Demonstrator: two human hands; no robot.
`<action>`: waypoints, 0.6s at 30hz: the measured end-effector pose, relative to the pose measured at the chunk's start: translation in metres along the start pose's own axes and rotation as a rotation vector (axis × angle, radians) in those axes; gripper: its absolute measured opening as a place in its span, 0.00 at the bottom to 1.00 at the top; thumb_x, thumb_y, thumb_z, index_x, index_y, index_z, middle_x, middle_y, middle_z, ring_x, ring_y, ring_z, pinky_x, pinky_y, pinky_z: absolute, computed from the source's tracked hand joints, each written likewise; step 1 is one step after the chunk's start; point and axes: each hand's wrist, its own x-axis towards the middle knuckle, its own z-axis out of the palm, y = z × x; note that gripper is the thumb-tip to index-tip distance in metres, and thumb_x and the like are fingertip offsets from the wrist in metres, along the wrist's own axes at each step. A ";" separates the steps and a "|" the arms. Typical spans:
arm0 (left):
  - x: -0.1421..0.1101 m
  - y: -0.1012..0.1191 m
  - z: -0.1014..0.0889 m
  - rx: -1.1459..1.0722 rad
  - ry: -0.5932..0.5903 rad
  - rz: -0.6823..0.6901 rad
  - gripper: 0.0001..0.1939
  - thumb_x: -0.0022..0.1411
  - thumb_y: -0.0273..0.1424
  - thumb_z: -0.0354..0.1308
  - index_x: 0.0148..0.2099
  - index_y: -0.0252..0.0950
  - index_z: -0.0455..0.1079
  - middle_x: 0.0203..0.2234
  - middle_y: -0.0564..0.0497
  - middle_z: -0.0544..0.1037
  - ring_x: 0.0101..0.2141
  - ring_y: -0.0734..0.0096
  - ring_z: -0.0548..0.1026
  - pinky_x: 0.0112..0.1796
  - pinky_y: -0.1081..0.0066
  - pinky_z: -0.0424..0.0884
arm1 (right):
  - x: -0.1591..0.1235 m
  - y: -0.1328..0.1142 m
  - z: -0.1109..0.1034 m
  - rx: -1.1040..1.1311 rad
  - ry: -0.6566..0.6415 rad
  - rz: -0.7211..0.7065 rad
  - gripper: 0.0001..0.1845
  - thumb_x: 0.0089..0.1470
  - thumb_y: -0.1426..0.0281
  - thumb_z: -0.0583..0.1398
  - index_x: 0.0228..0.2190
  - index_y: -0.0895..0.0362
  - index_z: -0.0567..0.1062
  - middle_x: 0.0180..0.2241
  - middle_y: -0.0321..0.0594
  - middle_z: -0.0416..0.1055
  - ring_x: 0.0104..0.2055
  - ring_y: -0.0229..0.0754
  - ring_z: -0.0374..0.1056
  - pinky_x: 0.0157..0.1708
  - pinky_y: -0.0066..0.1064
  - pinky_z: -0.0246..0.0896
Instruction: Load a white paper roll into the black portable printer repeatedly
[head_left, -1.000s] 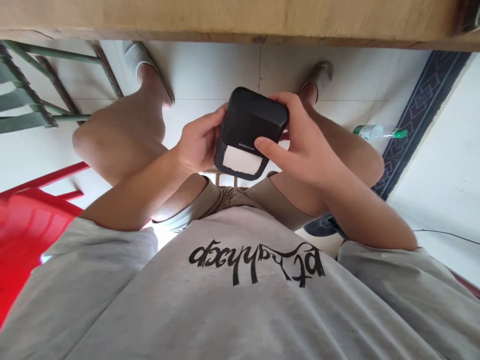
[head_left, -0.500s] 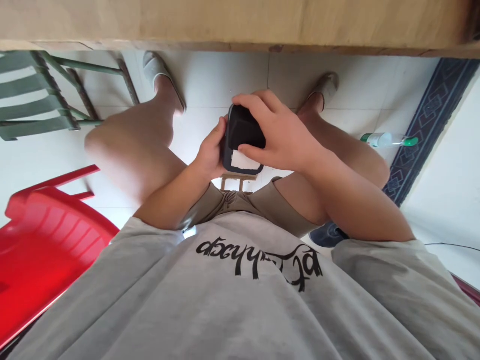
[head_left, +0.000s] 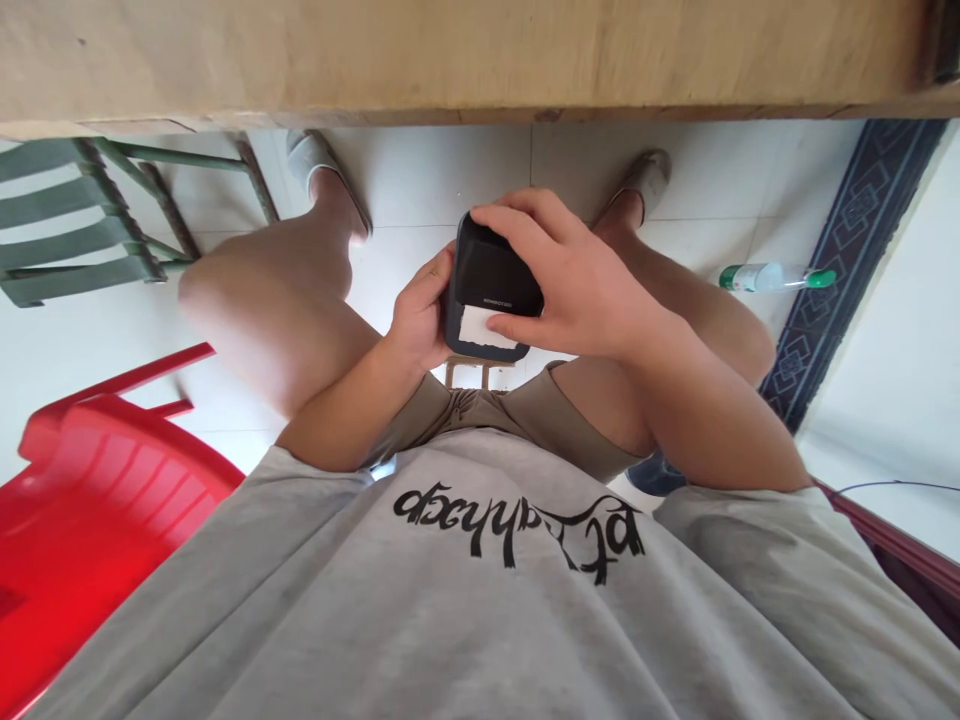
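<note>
A small black box-shaped device (head_left: pixel 491 275) with a white label or paper at its near end is held over my lap, between my knees. My left hand (head_left: pixel 420 320) grips its left side from below, fingers curled round the edge. My right hand (head_left: pixel 574 275) lies over its top and right side, fingers wrapped across the far end and thumb pressed on the white patch. Both hands are closed on it.
A wooden table edge (head_left: pixel 480 60) runs across the top. Below are white floor tiles, a green slatted chair (head_left: pixel 82 215) at the left, a red plastic chair (head_left: pixel 90 520) at the near left, a green-capped bottle (head_left: pixel 772 277) lying on the floor at the right, and a dark patterned rug (head_left: pixel 847 250).
My right hand has moved from the device's right side to cover its top. The device now sits lower and closer to my lap, and the view has tilted slightly.
</note>
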 end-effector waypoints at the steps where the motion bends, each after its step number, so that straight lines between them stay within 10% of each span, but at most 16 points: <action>1: 0.001 -0.001 -0.001 -0.014 0.001 -0.017 0.26 0.63 0.60 0.63 0.47 0.44 0.75 0.44 0.46 0.82 0.62 0.42 0.77 0.58 0.48 0.75 | 0.000 0.001 0.001 -0.008 -0.004 0.012 0.49 0.55 0.57 0.66 0.74 0.48 0.59 0.70 0.49 0.59 0.71 0.60 0.63 0.68 0.57 0.72; 7: 0.011 -0.008 -0.001 -0.151 -0.081 -0.077 0.22 0.63 0.55 0.65 0.48 0.44 0.72 0.43 0.49 0.83 0.62 0.43 0.75 0.62 0.49 0.72 | -0.005 0.001 0.000 -0.071 0.108 -0.003 0.39 0.57 0.54 0.66 0.67 0.48 0.69 0.64 0.49 0.67 0.64 0.56 0.69 0.61 0.53 0.76; 14: 0.005 -0.010 0.005 -0.286 -0.027 -0.048 0.16 0.64 0.43 0.70 0.46 0.38 0.76 0.34 0.53 0.79 0.34 0.69 0.77 0.36 0.69 0.74 | -0.009 -0.012 -0.003 -0.444 0.618 0.027 0.18 0.70 0.62 0.53 0.42 0.51 0.82 0.38 0.45 0.74 0.42 0.43 0.70 0.49 0.41 0.69; 18: 0.003 -0.009 0.006 -0.289 -0.018 -0.059 0.14 0.63 0.44 0.71 0.43 0.40 0.77 0.34 0.53 0.79 0.34 0.67 0.77 0.36 0.69 0.74 | -0.006 -0.021 0.005 -0.639 0.520 0.192 0.26 0.71 0.67 0.46 0.35 0.53 0.82 0.30 0.46 0.73 0.34 0.42 0.64 0.39 0.38 0.60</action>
